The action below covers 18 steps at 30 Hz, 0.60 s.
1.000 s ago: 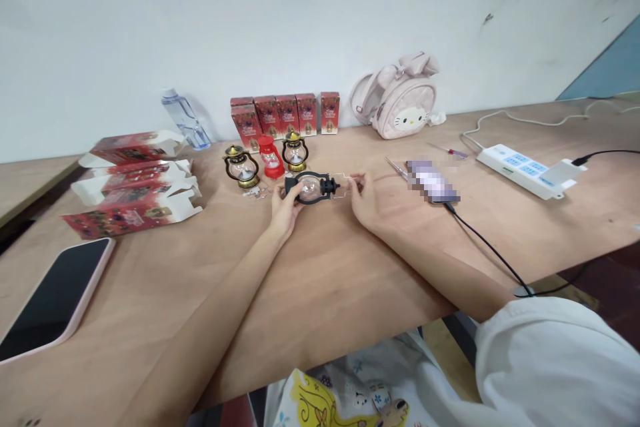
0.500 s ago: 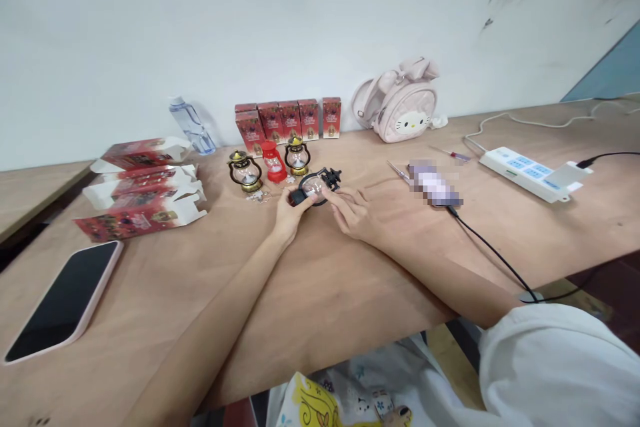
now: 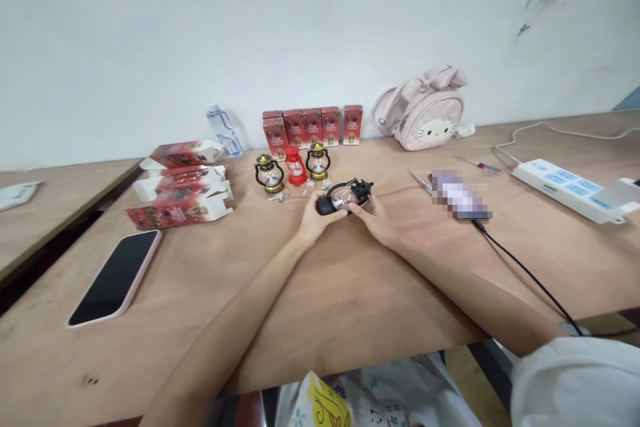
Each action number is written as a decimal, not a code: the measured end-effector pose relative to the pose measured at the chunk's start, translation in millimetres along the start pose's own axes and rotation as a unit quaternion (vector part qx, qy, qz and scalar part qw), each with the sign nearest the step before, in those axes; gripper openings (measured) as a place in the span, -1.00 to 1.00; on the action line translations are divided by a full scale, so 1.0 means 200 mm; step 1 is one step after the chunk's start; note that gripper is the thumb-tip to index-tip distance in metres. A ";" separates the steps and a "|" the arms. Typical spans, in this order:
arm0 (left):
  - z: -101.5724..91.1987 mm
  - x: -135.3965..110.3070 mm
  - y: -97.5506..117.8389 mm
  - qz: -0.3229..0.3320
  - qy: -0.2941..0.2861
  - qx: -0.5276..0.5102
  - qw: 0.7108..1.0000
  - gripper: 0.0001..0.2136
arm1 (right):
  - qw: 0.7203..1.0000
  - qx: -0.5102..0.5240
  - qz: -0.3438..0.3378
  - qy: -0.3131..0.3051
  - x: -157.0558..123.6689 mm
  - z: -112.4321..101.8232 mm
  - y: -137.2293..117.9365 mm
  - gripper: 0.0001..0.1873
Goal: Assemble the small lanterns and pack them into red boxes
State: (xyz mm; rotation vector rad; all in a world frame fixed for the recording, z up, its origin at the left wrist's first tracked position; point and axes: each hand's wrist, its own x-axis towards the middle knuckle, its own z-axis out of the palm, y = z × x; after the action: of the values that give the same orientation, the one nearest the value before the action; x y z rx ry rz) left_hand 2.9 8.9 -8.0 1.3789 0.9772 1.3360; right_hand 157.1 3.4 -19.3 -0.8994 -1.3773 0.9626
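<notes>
Holding black lantern [image 3: 343,198], Hello Kitty bag [image 3: 433,121] behind, red boxes [image 3: 313,127] illegibly lettered

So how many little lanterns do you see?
4: black lantern in left hand and right hand; behind it, left to right: gold lantern, red lantern, second gold lantern. Boxes may hide more.

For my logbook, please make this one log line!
left hand: holding black lantern; right hand: holding it too; black lantern: tilted; red lantern: standing
</notes>
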 end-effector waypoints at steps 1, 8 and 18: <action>0.01 0.00 -0.01 -0.001 -0.003 0.001 1.000 -0.49 | 1.000 0.006 -0.003 0.008 0.00 0.00 0.00 -0.52; -0.09 0.09 0.01 0.053 0.021 0.088 0.994 -0.39 | 0.996 -0.032 -0.014 0.078 0.03 -0.05 0.06 -0.46; -0.81 0.16 0.41 0.015 0.159 0.682 0.713 -0.60 | 0.967 -0.122 0.028 0.222 0.07 -0.13 0.07 -0.39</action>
State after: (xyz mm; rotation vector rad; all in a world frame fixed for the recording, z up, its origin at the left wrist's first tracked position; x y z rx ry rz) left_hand -161.7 37.1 70.9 2.1929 2.4653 0.7276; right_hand 182.0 23.5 -28.2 -1.2586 -1.1001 0.5883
